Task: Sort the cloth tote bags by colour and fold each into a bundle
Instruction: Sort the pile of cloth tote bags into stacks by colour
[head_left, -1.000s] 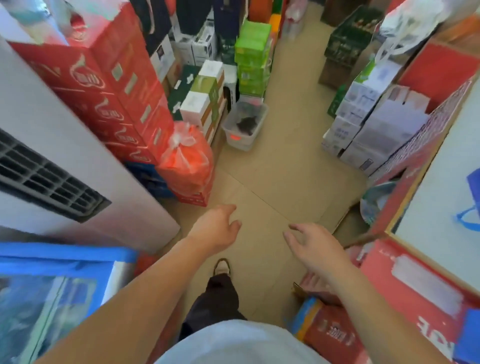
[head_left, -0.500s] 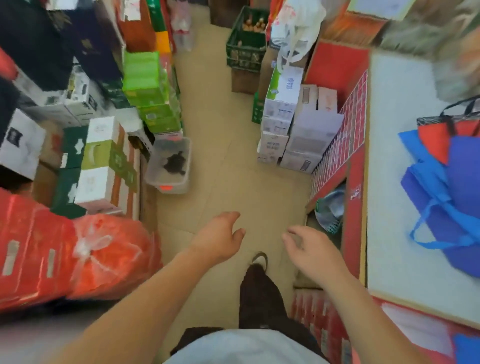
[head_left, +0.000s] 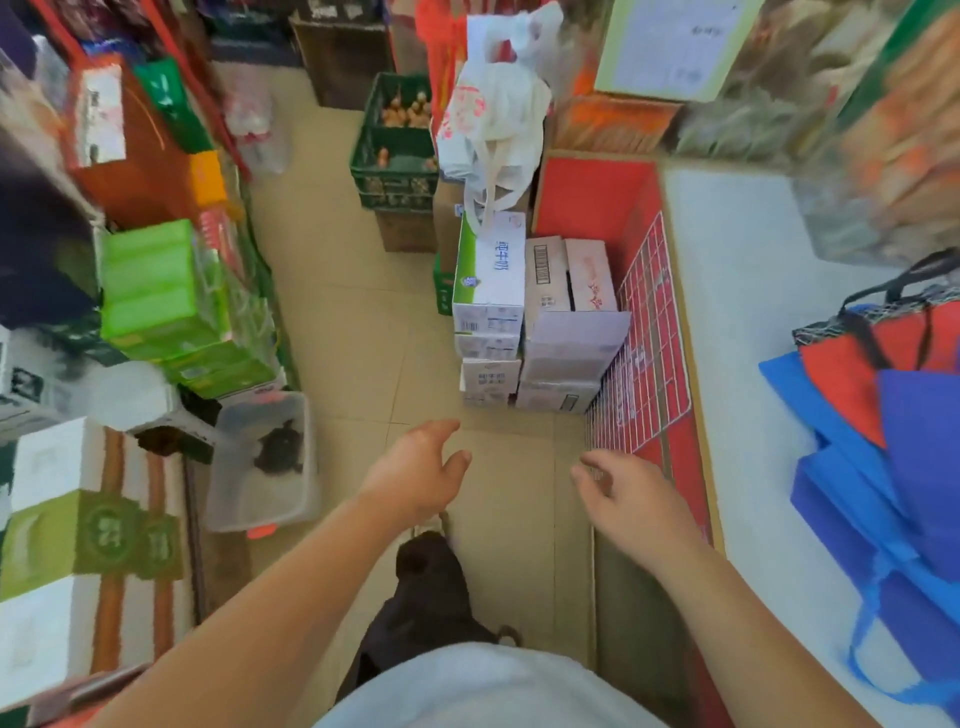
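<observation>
Your left hand (head_left: 415, 475) and right hand (head_left: 631, 499) hang loose, holding nothing, above the beige tiled floor (head_left: 363, 332); blue and red cloth tote bags (head_left: 883, 457) lie on the white table (head_left: 737, 322) to your right.

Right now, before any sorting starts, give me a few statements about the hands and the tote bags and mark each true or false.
1. The left hand and the right hand hold nothing. True.
2. The tote bags lie on the floor. False: they lie on the white table to the person's right.
3. A red bag lies among blue bags. True.
4. The right hand grips a blue handle. False: it hovers over the tiled aisle, apart from the bags.
</observation>
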